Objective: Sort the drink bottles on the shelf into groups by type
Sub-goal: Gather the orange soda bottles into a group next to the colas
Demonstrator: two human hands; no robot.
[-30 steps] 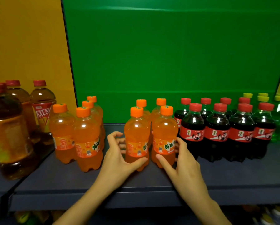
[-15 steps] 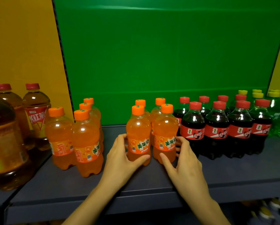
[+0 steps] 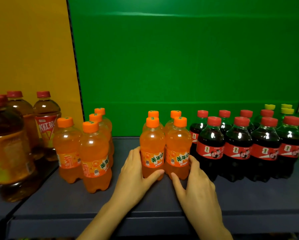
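Observation:
Four orange soda bottles stand in a tight cluster at mid-shelf. My left hand [image 3: 136,174] wraps the front left orange bottle [image 3: 152,144], thumb across its base. The front right orange bottle [image 3: 178,144] is held by my right hand [image 3: 199,184], whose fingers lie between it and the cola bottles [image 3: 211,149]. A second group of orange bottles [image 3: 93,153] stands to the left, apart from the cluster. Green bottles with yellow caps [image 3: 287,111] stand at the far right behind the cola.
Large amber tea bottles [image 3: 46,122] with red caps fill the neighbouring shelf section at left. The dark shelf board [image 3: 145,201] has a bare gap between the two orange groups. A green back panel [image 3: 180,66] closes the rear.
Both hands have slid forward and closed round the two front orange bottles. The left front bottle has turned so its label faces me.

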